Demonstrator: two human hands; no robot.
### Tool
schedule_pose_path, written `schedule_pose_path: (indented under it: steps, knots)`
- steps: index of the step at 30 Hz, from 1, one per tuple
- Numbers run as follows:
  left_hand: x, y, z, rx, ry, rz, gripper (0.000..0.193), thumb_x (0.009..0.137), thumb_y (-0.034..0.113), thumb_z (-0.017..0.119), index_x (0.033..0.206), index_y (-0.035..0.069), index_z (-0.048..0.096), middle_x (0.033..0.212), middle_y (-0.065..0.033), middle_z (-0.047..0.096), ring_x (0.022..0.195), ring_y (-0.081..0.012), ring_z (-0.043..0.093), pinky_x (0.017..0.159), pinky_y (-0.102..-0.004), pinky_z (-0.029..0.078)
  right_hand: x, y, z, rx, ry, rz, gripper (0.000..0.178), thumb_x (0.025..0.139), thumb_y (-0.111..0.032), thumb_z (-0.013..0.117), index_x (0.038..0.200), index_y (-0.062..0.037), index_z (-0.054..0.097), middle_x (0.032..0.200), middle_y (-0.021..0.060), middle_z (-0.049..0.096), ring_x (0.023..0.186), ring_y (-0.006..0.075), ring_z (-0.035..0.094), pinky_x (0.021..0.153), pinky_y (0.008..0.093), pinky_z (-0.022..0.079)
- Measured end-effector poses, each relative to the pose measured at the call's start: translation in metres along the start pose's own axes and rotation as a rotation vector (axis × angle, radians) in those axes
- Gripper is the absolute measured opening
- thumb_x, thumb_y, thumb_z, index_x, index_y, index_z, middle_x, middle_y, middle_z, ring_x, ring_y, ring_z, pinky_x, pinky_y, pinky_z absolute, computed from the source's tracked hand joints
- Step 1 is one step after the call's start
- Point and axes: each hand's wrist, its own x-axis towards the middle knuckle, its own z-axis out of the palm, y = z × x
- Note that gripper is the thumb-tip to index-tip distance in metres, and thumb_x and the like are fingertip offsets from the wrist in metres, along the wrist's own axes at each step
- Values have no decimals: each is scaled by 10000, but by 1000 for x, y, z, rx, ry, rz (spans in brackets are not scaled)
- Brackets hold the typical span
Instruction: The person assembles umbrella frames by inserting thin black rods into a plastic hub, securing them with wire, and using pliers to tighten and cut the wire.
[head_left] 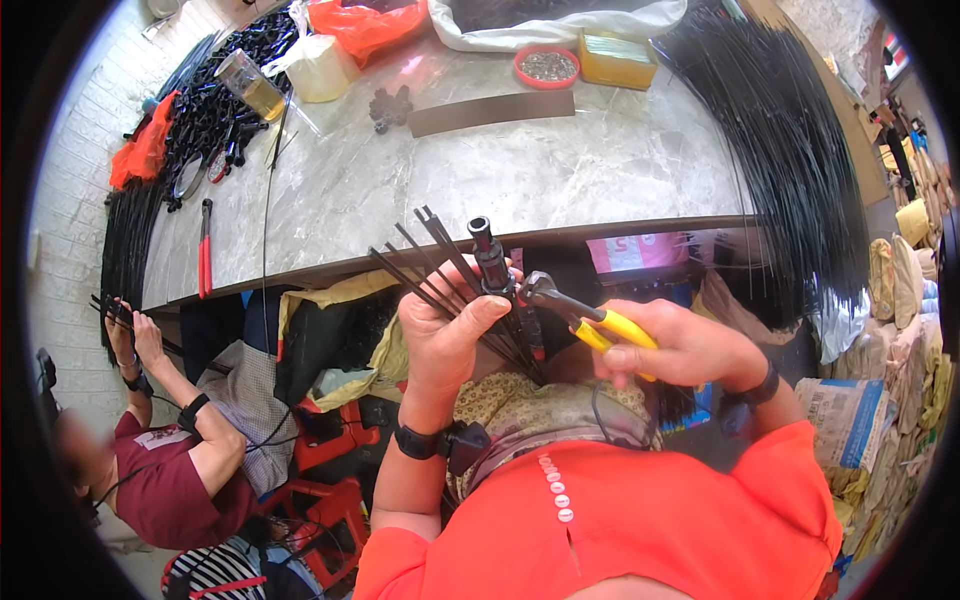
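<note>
My left hand (445, 330) is closed round a black tubular fitting (489, 258), thumb pressed against its side. Several thin black rods (425, 245) fan out from the same grip, some upward to the left, others down toward my lap. In my right hand (680, 345) are pliers with yellow handles (622, 330). Their metal jaws come up against the right side of the fitting, close to my left fingertips. Whether the jaws bite on anything there cannot be made out.
A grey marbled table (360, 190) spans ahead, with long black rods (780, 150) at its right and black fittings (245, 60) at its left. Red-handled pliers (205, 250), a metal strip (490, 112) and a red dish (547, 67) lie on it. A co-worker (180, 450) sits at left.
</note>
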Motion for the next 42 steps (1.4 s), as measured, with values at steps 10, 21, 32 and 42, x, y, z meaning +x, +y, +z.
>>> schedule_pose_path:
  steps: [10, 21, 32, 42]
  knots:
    - [-9, 7, 9, -17, 48, 14, 257, 826, -44, 729, 1058, -60, 621, 1061, -210, 702, 895, -227, 700, 841, -361, 581, 12, 27, 28, -576, 366, -293, 613, 898, -141, 683, 1446, -81, 415, 1008, 151, 585, 833, 350, 624, 677, 427, 518]
    - [-13, 8, 14, -10, 82, 44, 263, 823, -43, 740, 1065, -61, 638, 1064, -190, 707, 930, -203, 686, 867, -345, 560, 14, 28, 34, -672, 412, -343, 637, 888, -125, 682, 1453, -62, 396, 1037, 157, 554, 906, 348, 601, 677, 417, 523]
    - [-14, 6, 14, -13, 118, 59, 265, 816, -51, 747, 1062, -53, 646, 1065, -196, 706, 956, -210, 683, 888, -345, 547, 24, 38, 39, -683, 465, -393, 608, 887, -125, 685, 1426, -39, 418, 1073, 179, 566, 931, 350, 615, 686, 411, 537]
    - [-10, 5, 13, -14, 125, 57, 270, 818, -62, 742, 1072, -58, 650, 1064, -194, 708, 947, -206, 685, 887, -348, 554, 30, 39, 42, -668, 476, -409, 616, 884, -148, 700, 1417, -38, 411, 1043, 178, 571, 922, 357, 616, 680, 413, 535]
